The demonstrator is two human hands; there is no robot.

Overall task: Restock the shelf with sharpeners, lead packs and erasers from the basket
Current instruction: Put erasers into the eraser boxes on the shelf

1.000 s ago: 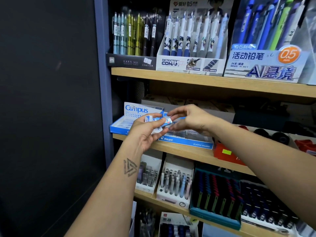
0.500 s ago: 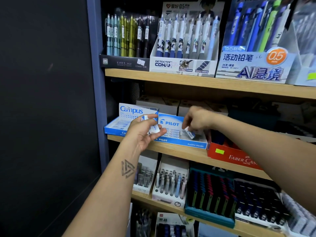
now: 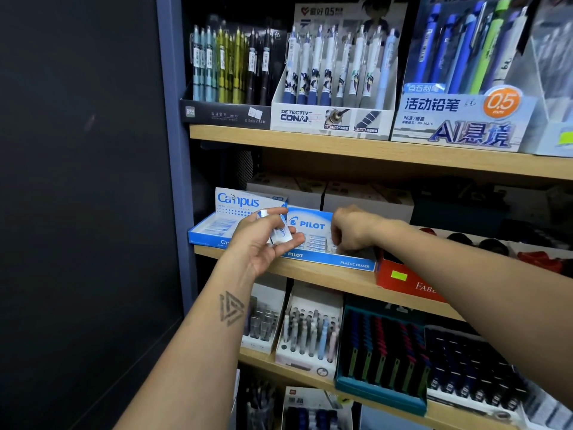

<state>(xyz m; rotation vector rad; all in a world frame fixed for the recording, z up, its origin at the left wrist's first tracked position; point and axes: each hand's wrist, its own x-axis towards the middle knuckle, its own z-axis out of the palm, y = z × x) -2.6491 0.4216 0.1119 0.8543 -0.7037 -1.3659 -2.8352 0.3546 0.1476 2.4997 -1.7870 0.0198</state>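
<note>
1. Head view: restocking is partway; the PILOT eraser box (image 3: 322,240) on the middle shelf (image 3: 325,274) already holds rows of erasers; the basket is out of view
2. Left hand (image 3: 263,243), at the box's left front, holds spare erasers (image 3: 280,232) between thumb and fingers
3. Right hand (image 3: 352,231) reaches into the box's right end, fingers curled down; whether it grips anything cannot be told
</note>
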